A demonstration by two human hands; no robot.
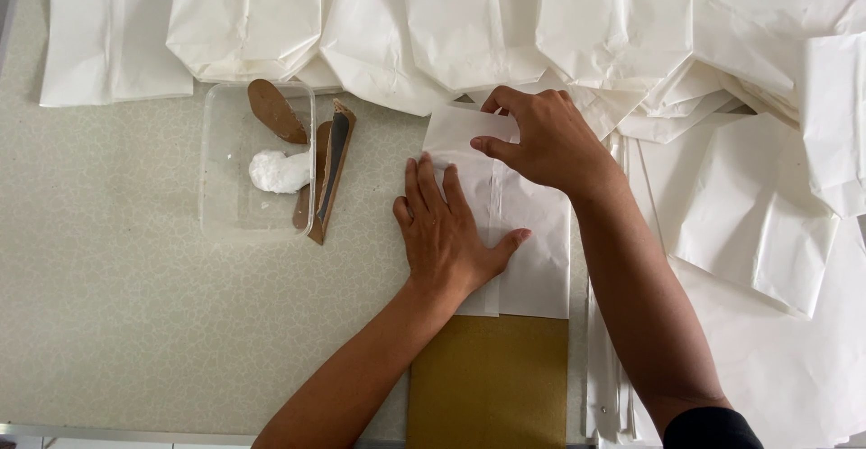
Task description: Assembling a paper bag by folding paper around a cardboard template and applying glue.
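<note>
A flat white paper bag (532, 233) lies on a brown cardboard sheet (489, 379) in front of me. My left hand (444, 231) presses flat on the bag's left side, fingers spread and pointing away. My right hand (539, 139) is at the bag's far end, thumb and fingers pinching the folded flap (460, 130) there.
A clear plastic tray (225, 198) to the left holds a white lump of paste (278, 171) and brown spatula-like strips (327, 173). Finished white paper bags (451, 25) overlap in a row along the far side. Flat white paper sheets (758, 224) are stacked at the right.
</note>
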